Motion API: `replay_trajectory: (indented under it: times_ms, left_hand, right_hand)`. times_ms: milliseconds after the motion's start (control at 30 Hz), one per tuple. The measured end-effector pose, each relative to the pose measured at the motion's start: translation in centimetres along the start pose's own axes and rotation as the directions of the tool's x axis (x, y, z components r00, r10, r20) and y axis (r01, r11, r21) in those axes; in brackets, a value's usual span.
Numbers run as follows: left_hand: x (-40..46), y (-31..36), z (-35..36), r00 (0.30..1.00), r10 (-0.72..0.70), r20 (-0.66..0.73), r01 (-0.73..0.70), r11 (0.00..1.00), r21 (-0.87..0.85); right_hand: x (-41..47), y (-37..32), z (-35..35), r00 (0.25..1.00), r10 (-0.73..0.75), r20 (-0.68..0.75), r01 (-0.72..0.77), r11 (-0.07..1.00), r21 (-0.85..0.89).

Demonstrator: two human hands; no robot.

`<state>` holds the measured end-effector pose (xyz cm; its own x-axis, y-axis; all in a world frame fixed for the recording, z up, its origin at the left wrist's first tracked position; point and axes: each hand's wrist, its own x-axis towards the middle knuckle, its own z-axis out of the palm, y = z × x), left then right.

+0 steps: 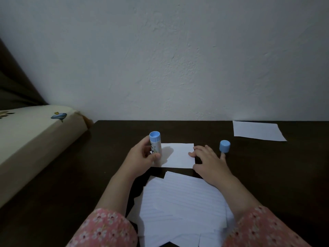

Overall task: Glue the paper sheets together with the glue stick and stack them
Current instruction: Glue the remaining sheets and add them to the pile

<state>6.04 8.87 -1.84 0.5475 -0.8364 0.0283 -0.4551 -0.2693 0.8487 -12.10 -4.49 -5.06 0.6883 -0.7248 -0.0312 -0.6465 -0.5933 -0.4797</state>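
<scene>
Left hand (142,155) is gripping glue stick (155,146) upright, long axis vertical, at 9 o'clock edge of small paper sheet (179,155) on desk (249,175), right hand (208,161) lying flat-fingered on 3 o'clock edge, cap (224,146) perched on little finger.

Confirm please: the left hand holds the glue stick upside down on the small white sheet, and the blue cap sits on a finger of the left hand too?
Not quite. In the head view the blue cap sits on a finger of the right hand, not the left. The left hand does hold the glue stick upside down on the small white sheet.

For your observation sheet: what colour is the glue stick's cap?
Light blue cap, perched on a right-hand fingertip; head view.
</scene>
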Motion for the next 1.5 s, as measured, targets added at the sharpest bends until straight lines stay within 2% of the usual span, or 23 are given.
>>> replay_trajectory:
  times_ms: [300,400,500,600,667,700,767,867,967,1067,1333,1500]
  left_hand:
    - [0.0,-0.6,-0.9,0.999,-0.025,-0.033,0.024,0.999,-0.039]
    - [0.0,-0.9,-0.9,0.995,-0.027,-0.101,0.021,0.998,-0.063]
    - [0.0,-1.1,-1.1,0.954,-0.112,-0.278,0.024,0.954,-0.3]
    - [0.5,-0.8,-1.4,0.883,-0.24,-0.404,-0.051,0.806,-0.59]
    - [1.0,0.2,-1.2,0.857,-0.266,-0.441,-0.102,0.751,-0.652]
    - [1.2,0.8,-0.8,0.869,-0.25,-0.427,-0.098,0.758,-0.644]
    - [1.8,2.3,0.7,0.925,-0.181,-0.334,-0.032,0.838,-0.545]
    - [3.3,4.2,3.1,0.98,-0.103,-0.17,0.056,0.963,-0.262]
    - [4.8,5.5,4.8,0.999,0.009,-0.048,-0.009,1.0,0.0]
    - [5.8,5.7,6.0,0.997,0.079,0.013,-0.08,0.986,0.149]
    - [6.6,4.5,7.5,0.984,0.176,-0.036,-0.164,0.963,0.214]
    - [6.6,4.7,6.9,0.975,0.212,0.059,-0.22,0.943,0.25]
  right_hand:
    - [0.0,0.0,-0.1,1.0,0.005,0.01,-0.005,1.0,0.001]
    - [0.1,0.1,0.1,1.0,0.006,0.01,-0.006,1.0,-0.007]
    - [0.2,0.1,0.1,1.0,0.002,0.009,-0.002,1.0,-0.018]
    - [0.1,0.2,0.3,0.999,-0.029,0.022,0.031,0.995,-0.091]
    - [0.1,0.3,0.5,0.999,-0.045,0.013,0.047,0.992,-0.114]
    - [0.1,0.2,0.5,0.999,-0.038,-0.006,0.037,0.996,-0.083]
    - [0.0,0.0,0.4,0.999,-0.019,-0.035,0.018,0.999,-0.033]
    - [0.0,-0.1,0.4,1.0,-0.026,-0.016,0.025,0.996,-0.082]
    - [0.0,0.0,0.3,0.999,-0.043,-0.002,0.043,0.996,-0.082]
    - [-0.2,0.0,0.4,0.999,-0.049,0.011,0.049,0.996,-0.075]
    - [-0.2,-0.1,0.9,0.999,-0.046,-0.011,0.044,0.992,-0.117]
    - [-0.2,-0.2,0.8,0.999,-0.035,-0.001,0.034,0.992,-0.12]
